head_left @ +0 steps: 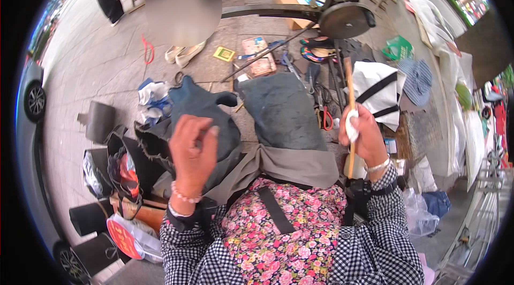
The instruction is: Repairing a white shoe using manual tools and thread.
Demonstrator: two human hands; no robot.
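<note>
In my right hand [365, 136] is a thin wooden stick [350, 84], held upright beyond my right knee. A white bundle that looks like wound thread [352, 126] sits around the stick under my fingers. My left hand [194, 148] is raised above my left thigh, its fingers curled in toward the thumb. Whether something thin lies between those fingertips I cannot make out. Dark blue-grey coverings lie over my left knee [201, 105] and right knee [284, 108], with a grey cloth [294, 164] across my lap.
Red-handled scissors [327, 119] and other tools lie beyond my right knee. A machine with a heavy wheel [348, 20] stands ahead, near pale shoes [190, 56]. On the right are a white cloth with black straps [375, 87] and a blue cap [417, 82]; bags [123, 164] crowd the left.
</note>
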